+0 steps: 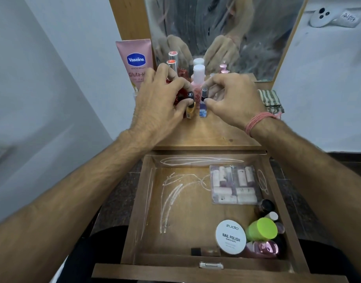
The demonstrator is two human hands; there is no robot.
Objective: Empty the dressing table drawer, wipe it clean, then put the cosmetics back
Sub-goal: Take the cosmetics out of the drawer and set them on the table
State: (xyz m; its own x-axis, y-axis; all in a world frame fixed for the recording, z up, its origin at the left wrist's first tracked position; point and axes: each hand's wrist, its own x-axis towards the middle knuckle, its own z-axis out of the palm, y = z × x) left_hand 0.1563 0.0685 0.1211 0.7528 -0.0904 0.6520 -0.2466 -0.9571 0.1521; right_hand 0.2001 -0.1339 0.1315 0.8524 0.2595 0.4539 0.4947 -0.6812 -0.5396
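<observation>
The wooden drawer [134,211] is pulled open below the dressing table top [208,135]. White smears streak its floor. Inside lie a clear pack of lipsticks [233,184], a white nail polish remover tin [231,236], a green-capped jar [262,228], a pink bottle [261,249] and a small dark stick [205,251]. On the table top my left hand [165,97] pinches the black cap of a yellow nail polish bottle [190,111]. My right hand [232,99] pinches a small blue spray bottle [203,110] beside it. Both bottles stand upright on the wood.
Behind my hands stand a pink Vaseline tube [135,60], a red bottle, lipsticks [172,62] and a pink white-capped bottle [198,78] against the smeared mirror [226,27]. A striped cloth [271,100] lies at the table's right edge. Walls flank both sides.
</observation>
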